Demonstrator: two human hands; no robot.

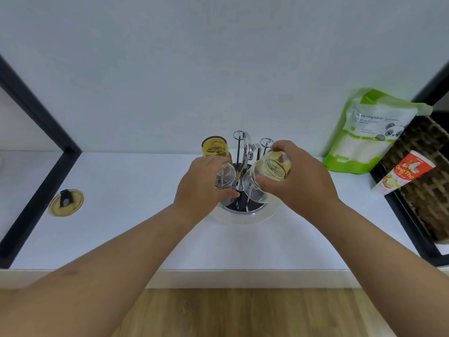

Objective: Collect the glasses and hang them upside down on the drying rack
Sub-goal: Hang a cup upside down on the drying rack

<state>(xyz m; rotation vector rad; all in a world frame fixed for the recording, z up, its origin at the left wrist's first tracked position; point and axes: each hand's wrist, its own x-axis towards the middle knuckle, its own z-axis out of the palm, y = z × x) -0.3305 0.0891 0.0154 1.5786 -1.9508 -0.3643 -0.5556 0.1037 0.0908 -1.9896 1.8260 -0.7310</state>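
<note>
A metal drying rack with looped prongs stands on a round clear tray at the middle of the white counter. An amber glass hangs upside down on its back left prong. My left hand grips a clear glass upside down at the rack's left side. My right hand holds a second, larger clear glass, tilted with its mouth down over the rack's right side. My fingers hide parts of both glasses.
A round yellowish lid lies on the counter at the left. A green and white pouch leans on the wall at the right, beside a red and white tube and a woven basket. Black frames border both sides.
</note>
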